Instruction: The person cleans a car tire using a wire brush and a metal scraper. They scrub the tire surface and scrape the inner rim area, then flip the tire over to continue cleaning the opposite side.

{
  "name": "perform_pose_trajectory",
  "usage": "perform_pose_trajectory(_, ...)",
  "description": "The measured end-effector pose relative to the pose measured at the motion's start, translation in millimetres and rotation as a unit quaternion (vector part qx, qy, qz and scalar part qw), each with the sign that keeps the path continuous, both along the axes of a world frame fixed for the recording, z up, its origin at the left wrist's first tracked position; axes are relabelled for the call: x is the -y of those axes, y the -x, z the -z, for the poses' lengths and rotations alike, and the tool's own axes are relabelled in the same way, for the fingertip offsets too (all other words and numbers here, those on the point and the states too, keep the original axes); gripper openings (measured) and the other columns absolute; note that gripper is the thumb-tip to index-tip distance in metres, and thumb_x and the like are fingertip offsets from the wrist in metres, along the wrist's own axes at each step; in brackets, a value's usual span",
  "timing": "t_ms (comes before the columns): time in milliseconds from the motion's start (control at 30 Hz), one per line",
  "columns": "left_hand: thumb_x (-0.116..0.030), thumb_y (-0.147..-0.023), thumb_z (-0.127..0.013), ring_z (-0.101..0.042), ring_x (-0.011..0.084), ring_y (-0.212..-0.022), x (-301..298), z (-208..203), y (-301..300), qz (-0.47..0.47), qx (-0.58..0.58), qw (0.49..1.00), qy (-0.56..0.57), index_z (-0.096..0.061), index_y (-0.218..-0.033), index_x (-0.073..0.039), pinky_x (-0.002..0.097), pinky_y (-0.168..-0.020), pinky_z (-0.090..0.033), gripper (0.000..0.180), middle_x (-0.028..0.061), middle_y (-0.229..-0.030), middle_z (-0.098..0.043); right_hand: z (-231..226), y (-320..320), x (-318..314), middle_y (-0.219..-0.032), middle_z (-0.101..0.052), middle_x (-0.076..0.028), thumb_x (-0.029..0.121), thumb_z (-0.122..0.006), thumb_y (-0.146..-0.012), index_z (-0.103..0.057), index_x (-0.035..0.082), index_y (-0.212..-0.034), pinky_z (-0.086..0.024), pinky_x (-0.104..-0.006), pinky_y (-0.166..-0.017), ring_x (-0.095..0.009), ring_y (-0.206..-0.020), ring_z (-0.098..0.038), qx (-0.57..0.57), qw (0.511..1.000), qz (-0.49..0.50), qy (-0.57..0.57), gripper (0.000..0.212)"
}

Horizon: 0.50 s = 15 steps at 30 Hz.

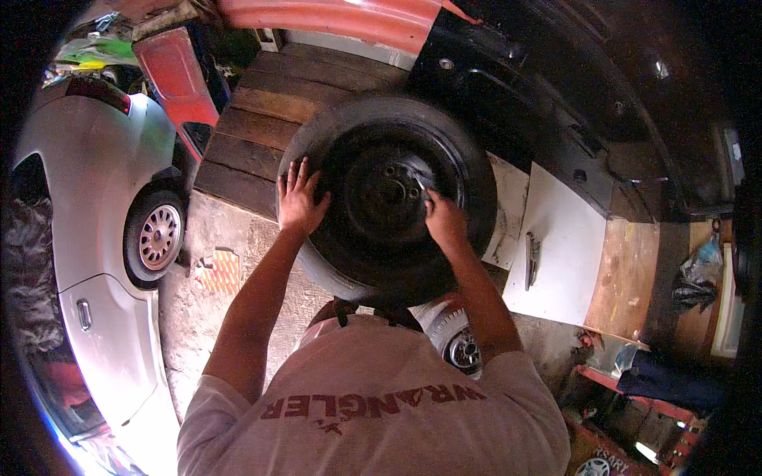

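Observation:
A black car wheel [393, 262], a tyre on a dark steel rim, lies in front of my body with its hub face up. My left hand [300, 198] rests flat with spread fingers on the tyre's left sidewall. Over the right side of the rim, my right hand [444, 220] is closed around a thin, pale metal tool [420, 182]. The tool's tip points toward the bolt holes near the hub; its exact kind is too small to make out, and its handle is hidden in my fist.
Dark wooden planks [266, 119] extend beneath the wheel's far left side. A silver car [115, 238] stands on the left. At right, a metal tool [531, 260] lies on a white panel [563, 246]. Another wheel [452, 333] is on the floor near my right elbow, and a patterned orange piece [220, 270] lies left.

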<state>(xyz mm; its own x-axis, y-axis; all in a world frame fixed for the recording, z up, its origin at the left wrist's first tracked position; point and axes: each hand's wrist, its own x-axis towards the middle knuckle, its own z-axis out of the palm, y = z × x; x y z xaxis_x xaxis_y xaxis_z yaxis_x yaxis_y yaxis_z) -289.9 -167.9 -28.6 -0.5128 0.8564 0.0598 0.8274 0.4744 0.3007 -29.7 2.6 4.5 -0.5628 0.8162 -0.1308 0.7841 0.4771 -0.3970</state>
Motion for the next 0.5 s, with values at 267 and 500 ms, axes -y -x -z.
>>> perform_pose_trajectory(267,-0.041,-0.085,-0.057,-0.015,0.0308,-0.142,-2,-1,0,0.001,0.004,1.000,-0.011,-0.048,-0.133,-0.016,0.0508,-0.115,-0.010,0.055,0.0067,-0.154,-0.021,-1,10,-10,-0.094,-0.065,-0.021,0.021,-0.057,-0.089,-0.060,0.010,-0.117,-0.049,-0.0456,-0.074,-0.040,-0.087,-0.062,-0.051,0.999,-0.001,0.003,0.030)
perform_pose_trajectory(500,-0.040,-0.084,-0.059,-0.018,0.0306,-0.141,-7,1,-3,0.007,0.002,0.999,-0.039,-0.049,-0.133,-0.017,0.0505,-0.114,-0.011,0.055,0.0064,-0.153,-0.024,31,33,-7,-0.098,-0.064,-0.021,0.022,-0.057,-0.089,-0.060,0.008,-0.116,-0.049,-0.0480,-0.077,-0.041,-0.089,-0.061,-0.069,0.997,0.004,-0.020,0.031)
